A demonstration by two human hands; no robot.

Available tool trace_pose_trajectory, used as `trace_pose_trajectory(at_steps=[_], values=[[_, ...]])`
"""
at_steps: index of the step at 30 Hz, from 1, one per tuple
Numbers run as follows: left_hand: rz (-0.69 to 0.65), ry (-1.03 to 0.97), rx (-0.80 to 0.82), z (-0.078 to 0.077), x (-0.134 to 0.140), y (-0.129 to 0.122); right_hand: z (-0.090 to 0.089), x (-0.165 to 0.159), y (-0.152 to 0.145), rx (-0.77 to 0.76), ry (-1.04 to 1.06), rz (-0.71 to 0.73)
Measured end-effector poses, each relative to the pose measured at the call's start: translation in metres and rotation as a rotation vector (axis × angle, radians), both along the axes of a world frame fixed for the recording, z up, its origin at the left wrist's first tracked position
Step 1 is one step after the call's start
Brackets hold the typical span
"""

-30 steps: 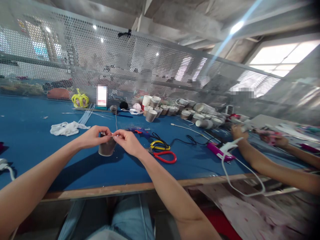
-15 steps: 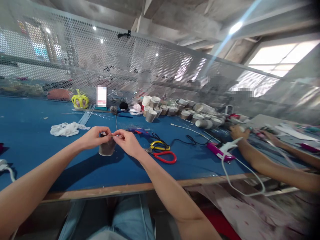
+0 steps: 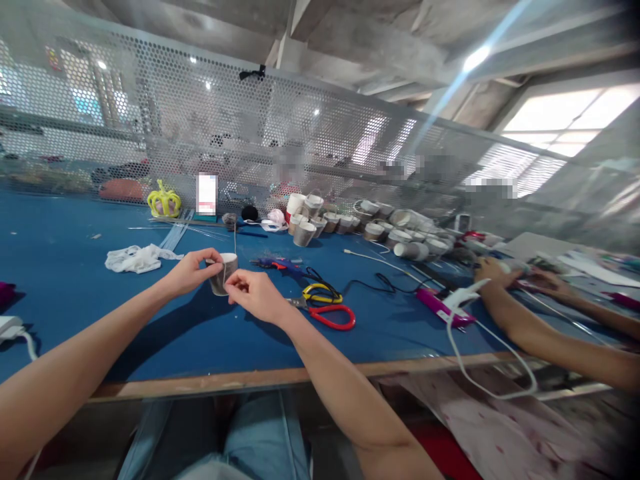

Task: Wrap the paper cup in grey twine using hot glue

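Note:
A small paper cup, white inside with a grey-brown outer side, is held just above the blue tabletop with its mouth tilted up. My left hand grips its rim, thumb and fingers closed on the left edge. Close against the cup's right side, my right hand is closed in a pinch; whatever lies between those fingertips is too small to make out. From a grey yarn ball behind, a thin strand of yarn runs down toward the cup's back.
Right of my hands lie red-and-yellow-handled scissors and a blue glue gun. White cloth is at left. Many similar cups cluster behind. A purple glue gun with white cord lies near a co-worker's hands.
The cup has come up and tilted, so its white inside shows. My hands have parted at the rim; the right one has dropped to the cup's side.

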State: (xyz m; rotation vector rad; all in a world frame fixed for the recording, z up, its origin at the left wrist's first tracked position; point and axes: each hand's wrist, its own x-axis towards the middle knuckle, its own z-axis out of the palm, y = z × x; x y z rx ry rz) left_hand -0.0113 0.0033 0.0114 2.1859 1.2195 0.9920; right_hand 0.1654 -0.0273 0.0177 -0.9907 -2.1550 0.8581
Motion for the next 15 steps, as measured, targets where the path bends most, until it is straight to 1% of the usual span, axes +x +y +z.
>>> trace_pose_trajectory(at_steps=[2, 3, 4, 5, 7, 8, 10, 11, 13, 14, 15], values=[[-0.003, -0.008, -0.009, 0.0, 0.0, 0.0, 0.003, 0.002, -0.002, -0.04, -0.081, 0.089], [-0.005, -0.013, -0.012, 0.0, -0.001, 0.0, 0.005, 0.005, -0.002, -0.067, -0.131, 0.111], [-0.009, -0.014, -0.018, 0.0, -0.001, 0.0, 0.007, 0.008, -0.001, -0.099, -0.175, 0.11], [-0.013, -0.012, -0.024, 0.001, -0.002, 0.001, 0.01, 0.011, 0.0, -0.13, -0.201, 0.078], [-0.022, 0.002, -0.039, 0.001, -0.003, 0.002, 0.018, 0.02, 0.005, -0.152, -0.198, -0.06], [-0.029, 0.008, -0.047, 0.001, -0.004, 0.002, 0.023, 0.026, 0.01, -0.126, -0.179, -0.159], [-0.047, 0.012, -0.059, 0.002, -0.005, 0.003, 0.031, 0.038, 0.022, -0.004, -0.165, -0.359], [-0.056, 0.01, -0.062, 0.002, -0.005, 0.003, 0.034, 0.046, 0.029, 0.07, -0.194, -0.451], [-0.069, 0.002, -0.063, 0.003, -0.005, 0.002, 0.033, 0.062, 0.045, 0.226, -0.304, -0.62], [-0.073, -0.001, -0.062, 0.004, -0.005, 0.001, 0.03, 0.07, 0.054, 0.252, -0.36, -0.683], [-0.075, -0.001, -0.064, 0.005, -0.005, 0.001, 0.024, 0.077, 0.061, 0.221, -0.411, -0.72]])
